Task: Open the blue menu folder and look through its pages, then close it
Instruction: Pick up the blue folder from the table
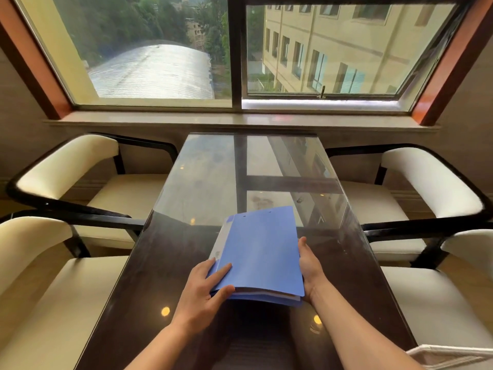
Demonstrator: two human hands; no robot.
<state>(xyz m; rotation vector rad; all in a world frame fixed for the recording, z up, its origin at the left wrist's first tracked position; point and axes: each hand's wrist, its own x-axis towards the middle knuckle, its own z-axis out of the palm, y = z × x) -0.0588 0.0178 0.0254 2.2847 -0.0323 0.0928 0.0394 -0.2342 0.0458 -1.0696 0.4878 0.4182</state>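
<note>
The blue menu folder (261,252) is closed and held a little above the dark glass-topped table (170,263), with page edges showing along its near side. My left hand (205,289) grips its near left corner, thumb under the edge and fingers on the cover. My right hand (309,265) clasps the right edge, thumb lying along the side. A white label strip shows on the folder's left spine.
Cream padded chairs with black frames stand on both sides, two on the left (64,166) and two on the right (432,177). A window sill (240,121) runs behind the table's far end. A white cloth item (453,356) sits at the bottom right.
</note>
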